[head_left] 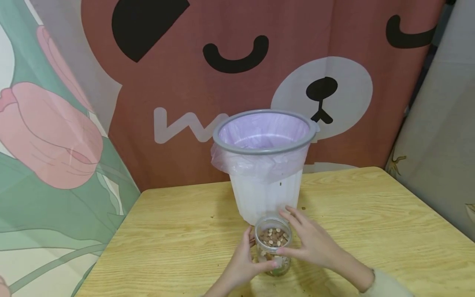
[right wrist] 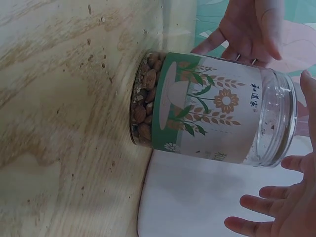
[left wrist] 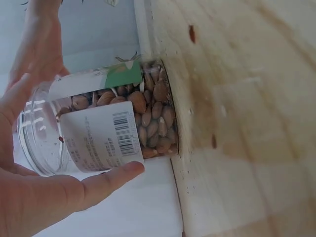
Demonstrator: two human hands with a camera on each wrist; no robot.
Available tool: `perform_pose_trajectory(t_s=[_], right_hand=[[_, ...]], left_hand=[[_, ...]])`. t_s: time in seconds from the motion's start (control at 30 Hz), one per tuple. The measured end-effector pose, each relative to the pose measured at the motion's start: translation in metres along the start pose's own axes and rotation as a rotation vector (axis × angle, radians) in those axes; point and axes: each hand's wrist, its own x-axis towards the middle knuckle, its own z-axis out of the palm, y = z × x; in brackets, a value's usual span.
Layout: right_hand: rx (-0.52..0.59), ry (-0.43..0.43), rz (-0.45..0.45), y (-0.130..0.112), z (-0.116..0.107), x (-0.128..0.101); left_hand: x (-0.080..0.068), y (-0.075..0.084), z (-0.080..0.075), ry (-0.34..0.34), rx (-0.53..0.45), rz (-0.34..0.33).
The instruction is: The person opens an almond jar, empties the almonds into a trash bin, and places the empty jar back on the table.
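A clear open-topped jar (head_left: 273,247) of almonds and paler seeds stands upright on the wooden table. One side bears a green and white floral label (right wrist: 207,108); another carries a white barcode sticker (left wrist: 103,136). My left hand (head_left: 243,262) is around the jar's left side, its thumb in front and fingers loosely extended behind. My right hand (head_left: 315,243) spreads its fingers at the right, thumb close to the jar's rim; whether it touches cannot be told. In the right wrist view, the right fingers stand apart from the jar wall.
Directly behind the jar stands a white bin (head_left: 267,194) with a grey rim and purple liner bag. Small crumbs (right wrist: 89,57) dot the wooden table (head_left: 178,231). A bear-patterned curtain (head_left: 170,82) hangs behind, with a flowered one (head_left: 48,136) at left.
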Motion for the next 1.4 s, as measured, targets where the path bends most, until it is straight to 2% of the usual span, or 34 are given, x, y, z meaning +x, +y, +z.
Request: perform_pose_trajectory(t_s=[0.13, 0.37, 0.67, 1.03, 1.17, 1.4], right_hand=[[0.016, -0.007, 0.018, -0.002, 0.002, 0.0], [0.031, -0.034, 0.041, -0.005, 0.008, 0.003], [0.024, -0.037, 0.051, -0.008, 0.015, 0.008], [0.019, -0.01, 0.058, -0.011, 0.019, 0.01], [0.009, -0.021, 0.069, -0.012, 0.02, 0.011], [0.029, -0.044, 0.094, -0.014, 0.022, 0.012]], left_hand=[[0.0, -0.001, 0.001, 0.005, 0.001, -0.035], [0.001, -0.003, 0.003, 0.019, 0.015, -0.027], [0.005, -0.005, 0.004, 0.018, 0.001, -0.065], [0.008, -0.007, 0.007, 0.005, -0.007, -0.044], [0.01, -0.007, 0.008, -0.005, -0.01, -0.06], [0.01, -0.003, 0.008, -0.002, 0.019, -0.028]])
